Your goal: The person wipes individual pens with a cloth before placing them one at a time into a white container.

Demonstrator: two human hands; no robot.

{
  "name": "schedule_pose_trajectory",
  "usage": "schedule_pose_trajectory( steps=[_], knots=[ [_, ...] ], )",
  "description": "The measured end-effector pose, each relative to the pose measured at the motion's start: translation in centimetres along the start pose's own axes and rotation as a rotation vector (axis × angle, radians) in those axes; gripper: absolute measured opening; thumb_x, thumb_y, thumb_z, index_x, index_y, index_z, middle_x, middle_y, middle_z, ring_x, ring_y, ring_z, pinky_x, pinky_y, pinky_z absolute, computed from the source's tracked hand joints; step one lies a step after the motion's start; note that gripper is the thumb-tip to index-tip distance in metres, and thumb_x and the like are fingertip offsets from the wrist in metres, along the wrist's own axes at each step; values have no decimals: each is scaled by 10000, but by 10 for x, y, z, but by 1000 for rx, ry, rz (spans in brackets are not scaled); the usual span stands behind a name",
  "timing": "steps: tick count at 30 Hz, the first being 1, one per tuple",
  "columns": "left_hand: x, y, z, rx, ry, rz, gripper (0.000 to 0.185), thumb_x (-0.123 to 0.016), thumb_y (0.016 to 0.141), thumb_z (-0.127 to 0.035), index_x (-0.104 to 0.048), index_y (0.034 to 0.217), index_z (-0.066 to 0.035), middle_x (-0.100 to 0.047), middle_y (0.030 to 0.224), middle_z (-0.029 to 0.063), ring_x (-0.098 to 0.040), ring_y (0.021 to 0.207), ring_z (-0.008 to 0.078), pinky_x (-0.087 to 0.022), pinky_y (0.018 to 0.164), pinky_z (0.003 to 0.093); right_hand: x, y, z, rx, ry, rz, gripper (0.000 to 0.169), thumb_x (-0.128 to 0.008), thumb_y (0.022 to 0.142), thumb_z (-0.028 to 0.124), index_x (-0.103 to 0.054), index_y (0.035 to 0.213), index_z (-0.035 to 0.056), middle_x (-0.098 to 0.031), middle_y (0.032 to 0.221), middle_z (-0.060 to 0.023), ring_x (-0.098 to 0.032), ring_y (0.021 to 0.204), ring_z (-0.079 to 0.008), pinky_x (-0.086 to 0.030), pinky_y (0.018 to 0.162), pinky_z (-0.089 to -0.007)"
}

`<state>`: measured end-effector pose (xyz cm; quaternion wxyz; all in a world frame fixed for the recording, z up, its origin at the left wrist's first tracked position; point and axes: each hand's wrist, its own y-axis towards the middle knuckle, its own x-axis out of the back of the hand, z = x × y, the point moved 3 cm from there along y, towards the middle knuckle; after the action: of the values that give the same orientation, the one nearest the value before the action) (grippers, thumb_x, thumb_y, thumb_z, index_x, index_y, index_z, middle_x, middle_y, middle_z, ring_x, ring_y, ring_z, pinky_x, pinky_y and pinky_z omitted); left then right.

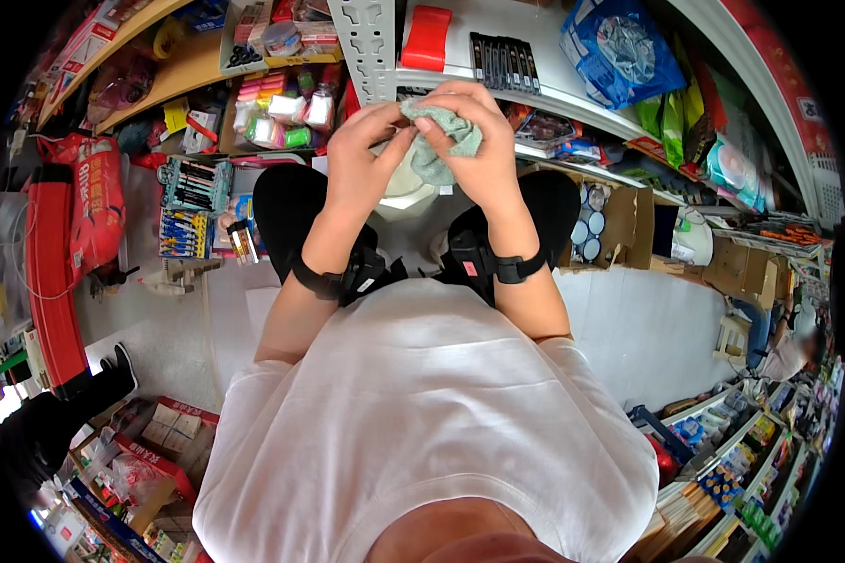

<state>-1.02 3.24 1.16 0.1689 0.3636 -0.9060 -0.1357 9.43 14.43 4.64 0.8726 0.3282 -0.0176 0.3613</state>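
My right hand (482, 144) grips a crumpled pale green cloth (458, 134), which hangs partly below the fingers. Close beside it, my left hand (366, 155) has its thumb and fingers brought together at the cloth's edge. A small dark thing shows between those fingers, too hidden to name. Under both hands, between my knees, stands a pale, angular container (405, 197), partly covered by the cloth and hands. Just beyond my hands, the white metal shelf (458, 60) carries a red flat object (426, 39) and a row of black pens (505, 63).
A blue bag (620, 53) sits on the shelf at right. Colourful small packs (282, 112) fill a box at left. An open cardboard box (623, 225) holds several round-topped containers. People are at far left (56, 429) and far right (785, 355).
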Motion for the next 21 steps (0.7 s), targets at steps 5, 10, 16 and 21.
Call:
schedule_pose_trajectory(
  steps=[5, 10, 16, 21],
  knots=[
    [2, -3, 2, 165, -324, -27, 245, -637, 875, -29, -634, 1116, 18, -666, 1019, 62, -625, 906, 136, -508, 815, 274, 10, -6, -26, -102, -156, -105, 167, -743, 786, 69, -683, 923, -6, -624, 1004, -97, -612, 914, -224, -481, 826, -314],
    [4, 0, 10, 218, -457, -17, 250, -599, 923, -53, -605, 1163, 16, -666, 1055, 63, -611, 952, 109, -492, 836, 242, -1, -10, -5, 29, -64, 61, 227, -751, 765, 55, -722, 990, 77, -630, 1024, -82, -614, 925, -217, -487, 823, -312],
    [21, 9, 6, 287, -531, -126, 243, -593, 943, -117, -599, 1162, -13, -671, 1068, 76, -624, 973, 120, -510, 842, 249, 16, -18, -22, -104, -200, 84, 299, -735, 697, -28, -728, 979, 71, -640, 1010, -84, -629, 922, -227, -510, 786, -321],
    [16, 7, 8, 296, -574, -68, 249, -595, 943, -123, -595, 1167, -15, -673, 1077, 93, -633, 981, 134, -509, 854, 253, 14, -6, -1, -12, -158, -13, 255, -772, 724, 71, -717, 973, 47, -644, 974, -94, -639, 878, -266, -509, 768, -337]
  ],
)
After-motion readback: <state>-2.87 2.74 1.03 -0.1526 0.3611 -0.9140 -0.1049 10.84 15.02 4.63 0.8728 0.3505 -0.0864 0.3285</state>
